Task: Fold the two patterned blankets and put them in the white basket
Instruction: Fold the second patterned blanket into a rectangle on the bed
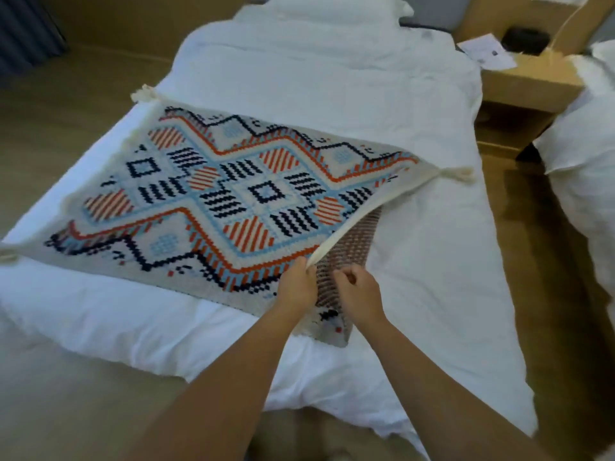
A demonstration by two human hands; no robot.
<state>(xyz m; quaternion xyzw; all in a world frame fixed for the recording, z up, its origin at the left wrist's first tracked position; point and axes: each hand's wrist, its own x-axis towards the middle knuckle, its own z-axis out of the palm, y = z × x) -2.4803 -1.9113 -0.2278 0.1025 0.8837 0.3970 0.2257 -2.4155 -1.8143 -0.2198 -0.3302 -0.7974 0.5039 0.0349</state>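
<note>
Two bare forearms reach from the lower edge toward the near corner of the woven cream blanket with orange, pale-blue and navy geometric pattern (pixel 213 197). The left hand (pixel 297 285) has its fingers (pixel 307 265) pinched together on the blanket's cream border, lifting that edge so the brownish striped reverse side shows beneath it. The right hand (pixel 357 289), just beside the left, is curled loosely above the reverse side; whether its fingers grip the cloth cannot be told. The blanket lies spread diagonally across the bed covered in a white duvet (pixel 332 78), its remaining area flat, with cream tassels at the left (pixel 8 256), far-left (pixel 143 92) and right (pixel 457 174) corners. Only this one blanket appears. Beyond the bed to the right stands a light wooden bedside worktop (pixel 532 78) bearing a white paper sheet (pixel 487 53) and a small black object (pixel 525 39), too blurred to identify. A second white-covered bed (pixel 585 138) occupies the right margin.
</note>
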